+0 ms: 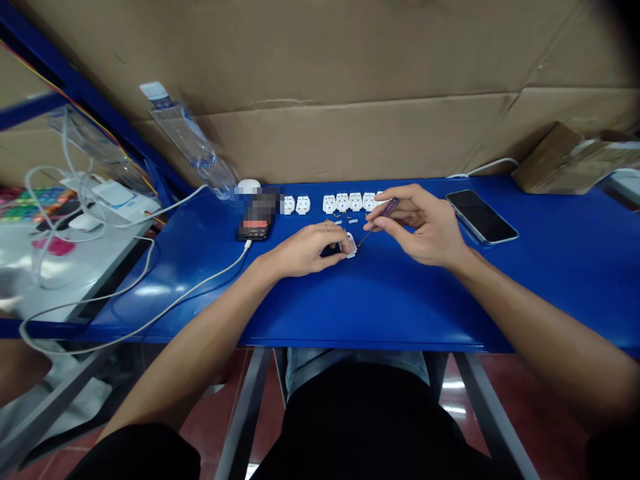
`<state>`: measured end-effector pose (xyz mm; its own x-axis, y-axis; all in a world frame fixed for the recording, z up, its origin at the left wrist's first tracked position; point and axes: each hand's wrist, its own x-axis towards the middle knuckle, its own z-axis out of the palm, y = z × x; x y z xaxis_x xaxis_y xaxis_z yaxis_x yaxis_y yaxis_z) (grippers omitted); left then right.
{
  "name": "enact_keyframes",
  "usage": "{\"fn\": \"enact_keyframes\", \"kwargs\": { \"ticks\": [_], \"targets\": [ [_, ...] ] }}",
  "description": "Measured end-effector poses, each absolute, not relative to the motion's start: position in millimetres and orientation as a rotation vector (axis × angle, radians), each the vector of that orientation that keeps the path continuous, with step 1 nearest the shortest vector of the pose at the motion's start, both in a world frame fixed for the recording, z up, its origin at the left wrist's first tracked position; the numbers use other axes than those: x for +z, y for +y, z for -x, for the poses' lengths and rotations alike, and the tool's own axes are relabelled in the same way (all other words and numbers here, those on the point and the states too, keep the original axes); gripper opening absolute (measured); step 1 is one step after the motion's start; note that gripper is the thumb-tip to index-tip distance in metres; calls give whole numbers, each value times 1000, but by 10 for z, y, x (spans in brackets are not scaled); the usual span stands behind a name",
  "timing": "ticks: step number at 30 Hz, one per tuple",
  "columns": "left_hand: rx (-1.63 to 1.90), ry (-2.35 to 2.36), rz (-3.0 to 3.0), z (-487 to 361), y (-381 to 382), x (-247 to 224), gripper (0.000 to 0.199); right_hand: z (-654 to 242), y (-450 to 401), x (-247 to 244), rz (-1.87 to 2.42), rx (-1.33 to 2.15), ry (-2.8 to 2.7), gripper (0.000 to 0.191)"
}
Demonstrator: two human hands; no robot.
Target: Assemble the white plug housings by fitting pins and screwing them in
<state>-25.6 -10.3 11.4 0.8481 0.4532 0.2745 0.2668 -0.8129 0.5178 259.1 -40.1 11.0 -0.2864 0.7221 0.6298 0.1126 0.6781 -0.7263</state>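
My left hand point(316, 249) grips a small white plastic part point(352, 245) at the blue tabletop, its thumb and fingertips closed on the left side. In my right hand point(423, 225) is a screwdriver point(391, 207) with a purplish handle, held between thumb and fingers. Its thin shaft slants down to the left, and the tip is close to the part's right edge; whether they touch I cannot tell. Behind my hands stands a row of similar white plastic parts point(342, 203), partly covered by my right fingers. A few tiny pieces point(353, 221) lie just in front of that row.
A charging phone point(258, 217) lies left on the blue table point(360, 307), its white cable point(200, 285) looping to the left edge. A plastic bottle point(193, 143) leans behind it. Another phone point(482, 217) and a cardboard box point(560, 160) are at right. Cardboard point(350, 133) backs the table.
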Motion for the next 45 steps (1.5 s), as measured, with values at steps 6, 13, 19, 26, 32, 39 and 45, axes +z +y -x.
{"fn": "enact_keyframes", "kwargs": {
  "ticks": [6, 13, 19, 26, 32, 39, 45],
  "targets": [
    [629, 586, -2456, 243, -101, 91, 11, -2598, -408, 123, 677, 674, -1808, 35],
    [739, 713, -2399, 209, -124, 68, 8, -2602, -401, 120, 646, 667, -1802, 35],
    [763, 766, -2324, 145, -162, 51, 5, -2588, -417, 135, 637, 675, -1781, 35],
    [825, 853, -2220, 98, -185, 60, 3, -2558, -434, 120, 649, 686, -1815, 34],
    [801, 864, -2257, 106, -205, 113, 5, -2525, -450, 126, 662, 650, -1823, 35],
    [777, 820, -2224, 117, -194, 80, 8, -2522, -448, 107, 669, 646, -1823, 36],
    [786, 841, -2222, 111, -197, 69, 6, -2524, -449, 96, 699, 645, -1843, 35]
  ]
}}
